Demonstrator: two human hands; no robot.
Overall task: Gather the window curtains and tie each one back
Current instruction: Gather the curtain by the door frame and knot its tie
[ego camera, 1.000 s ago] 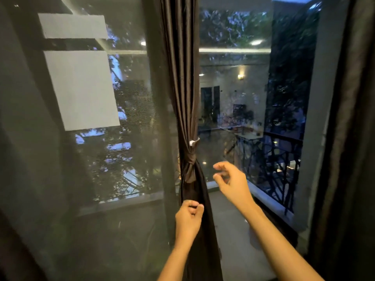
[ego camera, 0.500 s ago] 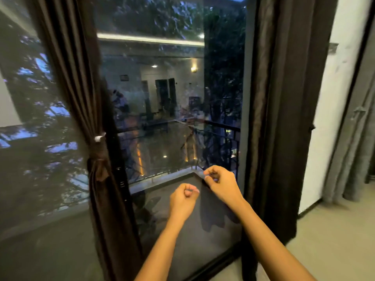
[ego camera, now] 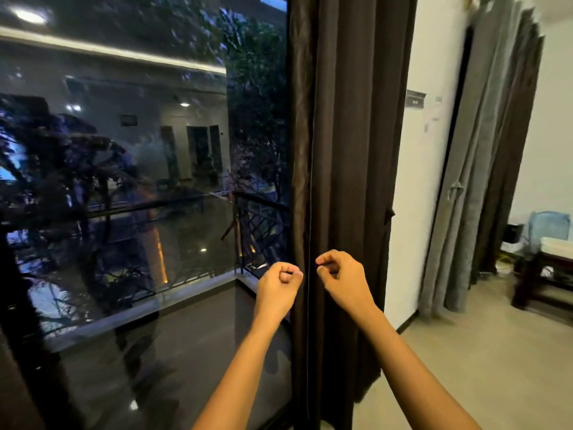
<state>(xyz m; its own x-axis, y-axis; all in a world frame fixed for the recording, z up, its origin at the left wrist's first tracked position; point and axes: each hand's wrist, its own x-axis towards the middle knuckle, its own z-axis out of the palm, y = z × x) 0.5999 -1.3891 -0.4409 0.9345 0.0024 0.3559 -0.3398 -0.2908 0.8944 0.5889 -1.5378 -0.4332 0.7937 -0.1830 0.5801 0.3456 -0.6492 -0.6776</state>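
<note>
A dark brown curtain hangs straight and loose down the right side of the window glass. A small dark tie-back tab sticks out at its right edge. My left hand is a fist in front of the glass, just left of the curtain's edge, and holds nothing. My right hand is raised in front of the curtain with curled fingers, thumb meeting forefinger. No fabric shows between its fingers.
A white wall stands right of the brown curtain. Further right hang grey curtains with a pale tie. A low dark wooden table sits at the far right on a beige floor. Outside is a balcony railing.
The view has swung right, and the tied left curtain has gone out of frame. My left hand let go of it. Both hands have moved over to the loose right curtain.
</note>
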